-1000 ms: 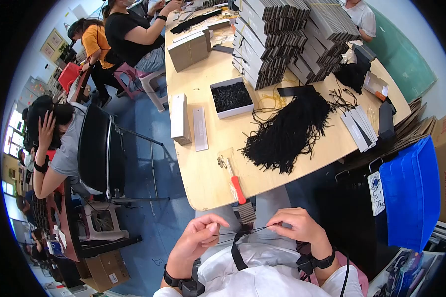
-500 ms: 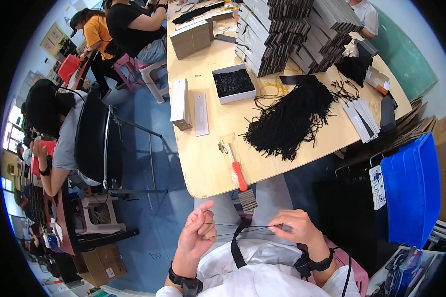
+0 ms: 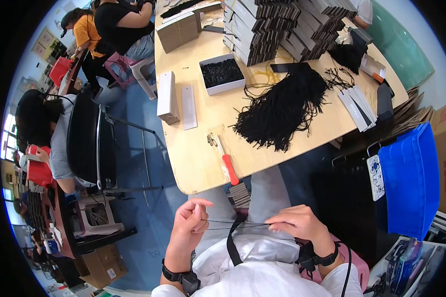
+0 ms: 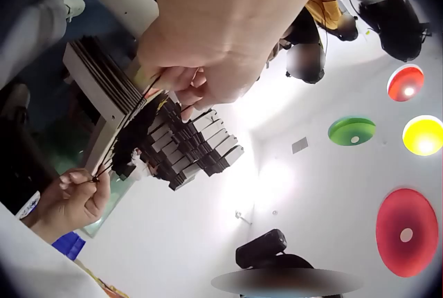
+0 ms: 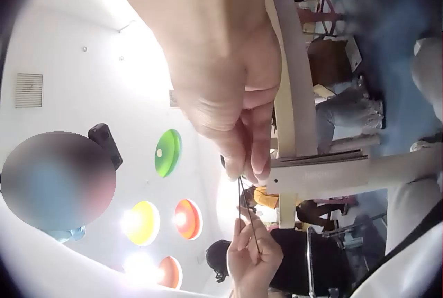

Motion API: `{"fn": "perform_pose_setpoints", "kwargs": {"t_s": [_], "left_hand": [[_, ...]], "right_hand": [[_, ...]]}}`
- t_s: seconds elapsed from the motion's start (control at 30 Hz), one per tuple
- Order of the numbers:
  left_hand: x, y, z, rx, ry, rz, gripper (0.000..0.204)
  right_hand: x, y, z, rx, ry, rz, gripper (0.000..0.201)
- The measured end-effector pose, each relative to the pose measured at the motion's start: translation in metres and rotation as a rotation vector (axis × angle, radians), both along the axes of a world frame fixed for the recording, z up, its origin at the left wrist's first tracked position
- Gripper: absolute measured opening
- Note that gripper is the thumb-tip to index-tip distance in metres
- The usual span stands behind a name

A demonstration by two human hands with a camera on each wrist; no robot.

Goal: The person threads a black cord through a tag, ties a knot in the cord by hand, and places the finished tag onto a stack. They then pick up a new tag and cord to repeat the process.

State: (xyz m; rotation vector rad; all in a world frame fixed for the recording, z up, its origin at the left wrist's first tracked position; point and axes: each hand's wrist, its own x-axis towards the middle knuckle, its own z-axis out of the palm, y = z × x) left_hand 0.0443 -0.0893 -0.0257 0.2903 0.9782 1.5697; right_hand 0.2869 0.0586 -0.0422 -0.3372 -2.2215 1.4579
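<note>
A thin black cord point(image 3: 243, 224) runs in two strands between the hands, above the lap. The left hand point(image 3: 189, 221) has its fingers curled round one end, with the index finger lifted. At the other end the right hand point(image 3: 298, 223) pinches the cord between thumb and fingertips. The left wrist view shows the strands crossing from the left hand point(image 4: 208, 69) to the right hand point(image 4: 79, 204). In the right wrist view they meet at the fingertips of the right hand point(image 5: 235, 118). Below the table edge lies a stack of grey tags point(image 3: 240, 194) on the lap.
On the table point(image 3: 203, 171) are a red-handled tool point(image 3: 230, 169), a pile of black cords point(image 3: 282, 111), a box of small black pieces point(image 3: 222, 74), a block of tags point(image 3: 168, 99) and tall tag stacks point(image 3: 262, 34). A blue bin point(image 3: 412, 183) stands at the right.
The left hand has moved left and its index finger has bent over from pointing up. The right hand still pinches the cord. The table has shifted left and up in the head view.
</note>
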Motion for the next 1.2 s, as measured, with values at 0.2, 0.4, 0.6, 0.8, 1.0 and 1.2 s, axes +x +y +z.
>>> {"fn": "perform_pose_setpoints", "kwargs": {"t_s": [0.2, 0.4, 0.6, 0.8, 1.0, 1.2], "left_hand": [[0.0, -0.001, -0.006, -0.003, -0.141, 0.014, 0.019], [0.026, -0.002, -0.007, -0.054, 0.402, -0.067, 0.015], [0.049, 0.017, 0.02, 0.022, 0.76, -0.316, 0.016], [0.055, 0.022, 0.013, 0.089, 0.872, -0.271, 0.01], [0.057, 0.021, 0.005, 0.088, 0.858, -0.242, 0.009], [0.039, 0.003, -0.004, -0.107, 0.42, -0.125, 0.01]], "right_hand": [[0.002, -0.008, -0.002, -0.346, 0.069, -0.011, 0.023], [-0.001, -0.016, -0.004, -0.514, 0.143, -0.083, 0.018], [-0.007, -0.022, 0.002, -0.42, 0.121, -0.096, 0.019], [-0.011, -0.026, 0.0, -0.316, 0.116, -0.148, 0.023], [-0.017, -0.025, 0.006, -0.14, 0.03, -0.164, 0.02], [-0.005, -0.021, -0.003, -0.369, 0.007, -0.267, 0.007]]}}
